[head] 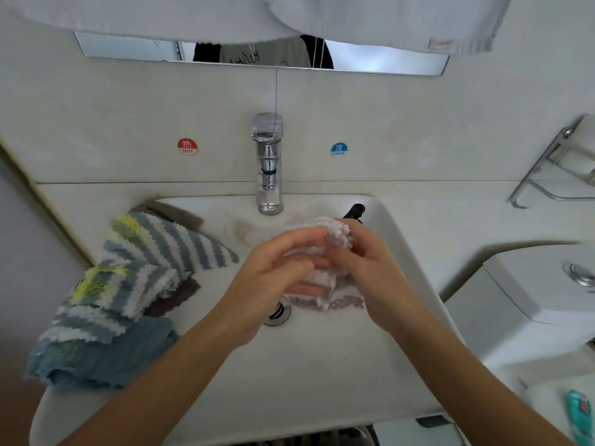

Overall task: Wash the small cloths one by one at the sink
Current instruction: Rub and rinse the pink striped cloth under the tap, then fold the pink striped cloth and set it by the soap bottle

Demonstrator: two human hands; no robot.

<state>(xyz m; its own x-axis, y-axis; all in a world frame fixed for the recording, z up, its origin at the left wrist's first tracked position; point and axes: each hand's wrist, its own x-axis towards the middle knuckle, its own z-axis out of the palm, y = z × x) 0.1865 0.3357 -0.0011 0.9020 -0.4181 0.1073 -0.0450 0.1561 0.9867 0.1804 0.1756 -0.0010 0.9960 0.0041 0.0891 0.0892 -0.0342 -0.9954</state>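
Both the left hand (277,268) and right hand (363,265) grip 1 fluffy white-and-mauve striped cloth (325,284) above the white ceramic sink (322,365); rubbing should stay under the chrome tap (269,175), over the basin.

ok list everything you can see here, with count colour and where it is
pink-and-white cloth: 1, pale pink and white stripes, bunched over the basin in both hands
striped cloths: at least 2, grey, white and yellow, piled on the sink's left rim
brown cloth: at least 1, under the striped ones
blue cloth: 1, bottom of the pile, hanging off the front-left edge
sink: 1, white
drain: 1, chrome, basin floor
tap: 1, chrome, behind the basin
hot sticker: 1, red, left of the tap
cold sticker: 1, blue, right of it
mirror: 1, on the wall
white towel: hanging at top
toilet cistern: 1, white, right
left hand: grips the cloth
right hand: grips the cloth
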